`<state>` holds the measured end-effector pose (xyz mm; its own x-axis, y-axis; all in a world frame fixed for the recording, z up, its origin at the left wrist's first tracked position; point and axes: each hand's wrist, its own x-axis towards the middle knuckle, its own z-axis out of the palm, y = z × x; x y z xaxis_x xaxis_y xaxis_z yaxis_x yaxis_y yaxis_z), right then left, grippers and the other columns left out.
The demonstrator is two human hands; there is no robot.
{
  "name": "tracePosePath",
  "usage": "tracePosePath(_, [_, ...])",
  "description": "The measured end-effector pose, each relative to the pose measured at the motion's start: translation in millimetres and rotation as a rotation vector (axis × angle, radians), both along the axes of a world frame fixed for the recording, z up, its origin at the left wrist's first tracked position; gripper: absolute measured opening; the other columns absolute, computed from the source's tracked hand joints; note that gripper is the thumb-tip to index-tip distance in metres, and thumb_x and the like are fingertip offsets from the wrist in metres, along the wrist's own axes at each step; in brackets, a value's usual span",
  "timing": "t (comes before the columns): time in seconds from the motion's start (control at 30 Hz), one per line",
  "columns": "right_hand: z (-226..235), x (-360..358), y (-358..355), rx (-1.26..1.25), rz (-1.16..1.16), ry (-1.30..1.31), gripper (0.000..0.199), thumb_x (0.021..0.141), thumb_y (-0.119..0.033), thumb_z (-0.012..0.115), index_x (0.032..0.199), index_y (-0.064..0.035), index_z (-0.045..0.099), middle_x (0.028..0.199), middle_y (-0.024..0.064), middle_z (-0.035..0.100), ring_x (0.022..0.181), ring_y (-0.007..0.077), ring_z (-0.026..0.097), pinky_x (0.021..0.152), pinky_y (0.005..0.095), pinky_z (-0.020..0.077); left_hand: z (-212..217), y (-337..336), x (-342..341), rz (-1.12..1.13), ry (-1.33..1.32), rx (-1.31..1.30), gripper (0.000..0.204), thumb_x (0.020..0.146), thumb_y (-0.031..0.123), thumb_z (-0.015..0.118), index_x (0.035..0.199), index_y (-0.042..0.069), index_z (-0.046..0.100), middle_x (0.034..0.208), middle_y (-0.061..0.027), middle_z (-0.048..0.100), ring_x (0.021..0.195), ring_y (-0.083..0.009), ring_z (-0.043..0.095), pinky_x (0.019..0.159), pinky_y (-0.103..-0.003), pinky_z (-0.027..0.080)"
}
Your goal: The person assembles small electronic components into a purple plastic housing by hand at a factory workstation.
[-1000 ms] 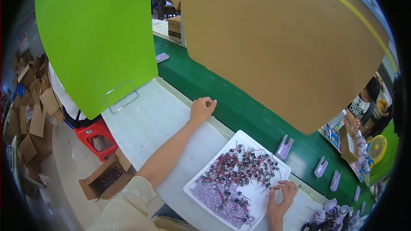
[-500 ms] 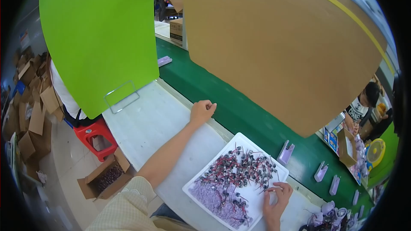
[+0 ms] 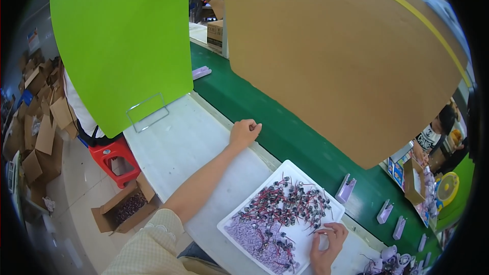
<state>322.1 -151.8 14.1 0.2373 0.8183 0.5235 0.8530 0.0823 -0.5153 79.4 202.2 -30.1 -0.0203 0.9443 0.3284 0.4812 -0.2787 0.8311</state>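
A white tray (image 3: 222,222) stands on the pale bench in front of me. Small dark parts with red and black wires (image 3: 285,198) fill much of it, and small purple pieces (image 3: 242,234) lie heaped at its near left. My right hand (image 3: 330,247) is over the tray's right side, thumb and fingers pinched together; what lies between the fingertips is too small to make out. Farther off, my left hand (image 3: 245,133) rests as a loose fist at the edge of the green belt, with nothing seen in it.
Purple housings (image 3: 346,189) sit along the green belt (image 3: 285,125). A brown board (image 3: 336,61) and a green board (image 3: 122,51) stand beyond. Wired purple parts (image 3: 389,262) are heaped at lower right. An open carton (image 3: 109,206) and red stool (image 3: 114,158) stand at left; another person works at right.
The whole view has shifted slightly. My right hand's fingertips have moved a little nearer to me over the tray; my left fist stays at the belt's edge.
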Motion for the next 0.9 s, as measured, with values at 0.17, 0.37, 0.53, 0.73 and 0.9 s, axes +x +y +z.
tracePosePath(0.17, [-2.0, 3.1, 0.1, -0.01, 0.0, 0.004, 0.012, 0.069, 0.0, 0.068, 0.08, -0.0036, 0.063, 0.105, 0.012, 0.058, 0.11, 0.0345, 0.047, 0.093, 0.0445, 0.0393, -2.3, 0.8, -1.2, 0.002, 0.004, 0.003, 0.032, 0.085, 0.03, 0.068, 0.068, 0.004, 0.063, 0.063, -0.0081, 0.065, 0.059, -0.0241, 0.063, 0.057, -0.036, 0.048])
tracePosePath(0.37, [-3.4, 2.2, -1.3, -0.044, -0.003, 0.013, 0.013, 0.069, -0.001, 0.068, 0.08, -0.0042, 0.064, 0.107, 0.0118, 0.057, 0.111, 0.0345, 0.047, 0.092, 0.0449, 0.0395, -3.7, 1.3, -0.7, -0.006, 0.008, -0.002, 0.032, 0.085, 0.03, 0.068, 0.069, 0.003, 0.064, 0.063, -0.0086, 0.065, 0.06, -0.0246, 0.064, 0.058, -0.036, 0.049])
tracePosePath(0.53, [-2.8, 0.4, -1.3, -0.053, -0.017, 0.047, 0.012, 0.069, -0.001, 0.068, 0.08, -0.0042, 0.064, 0.106, 0.0126, 0.057, 0.111, 0.035, 0.046, 0.092, 0.0451, 0.0389, -3.6, 2.1, -1.0, -0.012, 0.008, -0.014, 0.031, 0.085, 0.03, 0.068, 0.069, 0.003, 0.064, 0.063, -0.0089, 0.065, 0.06, -0.0248, 0.064, 0.058, -0.036, 0.049])
tracePosePath(0.73, [0.1, 0.0, -0.3, -0.038, -0.007, 0.005, 0.012, 0.069, 0.0, 0.067, 0.079, -0.003, 0.063, 0.107, 0.0135, 0.057, 0.111, 0.035, 0.047, 0.093, 0.0448, 0.0385, -3.0, 1.9, -1.1, -0.01, 0.021, -0.014, 0.032, 0.085, 0.03, 0.068, 0.068, 0.003, 0.063, 0.063, -0.0091, 0.065, 0.06, -0.0248, 0.064, 0.058, -0.036, 0.049])
tracePosePath(0.9, [-2.3, 0.2, -0.6, -0.037, -0.022, 0.008, 0.011, 0.069, 0.001, 0.067, 0.078, -0.0018, 0.062, 0.106, 0.0137, 0.057, 0.11, 0.0351, 0.047, 0.093, 0.0445, 0.0387, -5.5, 3.2, -1.7, -0.013, 0.013, -0.003, 0.032, 0.085, 0.03, 0.068, 0.069, 0.003, 0.064, 0.063, -0.0092, 0.065, 0.061, -0.0253, 0.064, 0.058, -0.036, 0.049])
